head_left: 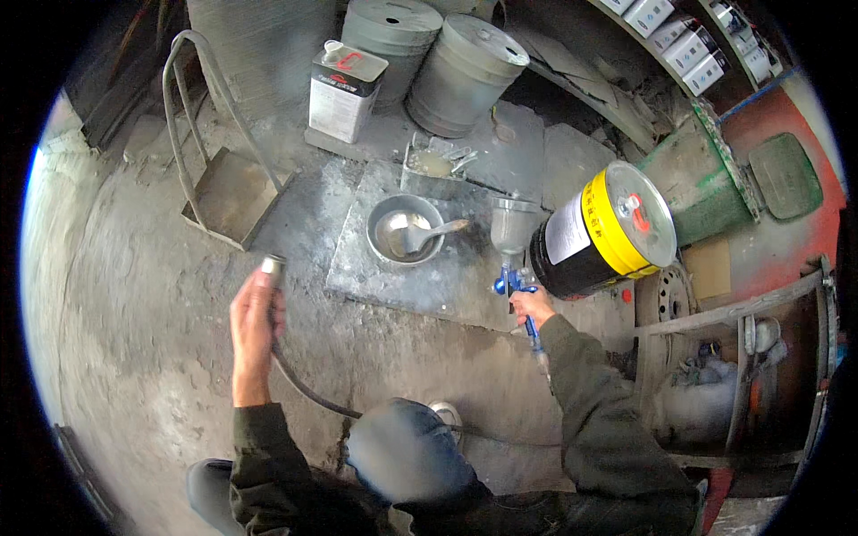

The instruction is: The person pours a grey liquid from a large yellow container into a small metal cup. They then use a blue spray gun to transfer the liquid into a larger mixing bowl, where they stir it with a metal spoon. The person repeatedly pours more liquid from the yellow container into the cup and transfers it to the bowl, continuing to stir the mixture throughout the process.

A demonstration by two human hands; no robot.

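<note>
My right hand (534, 306) is closed around the handle of a blue spray gun (511, 282), which stands upright with a grey cup (512, 228) on top. Some of its fingers are hidden behind the grip. At the left, my left hand (254, 323) grips the end of a dark air hose (308, 393), and a metal coupling (273, 263) sticks up past the thumb. The hose and the gun's lower end are apart. Between and beyond my hands, a round metal bowl (382, 208) rests on a board, with a brush or spatula (435, 234) lying across its rim.
A black-and-yellow drum (608, 234) stands just right of the gun. Behind the bowl are a small tool box (435, 183), a rectangular can (342, 103) and two grey drums (465, 80). A handled metal dustpan (234, 201) sits far left, a green bin (702, 179) far right, and wooden shelving (728, 308) at right.
</note>
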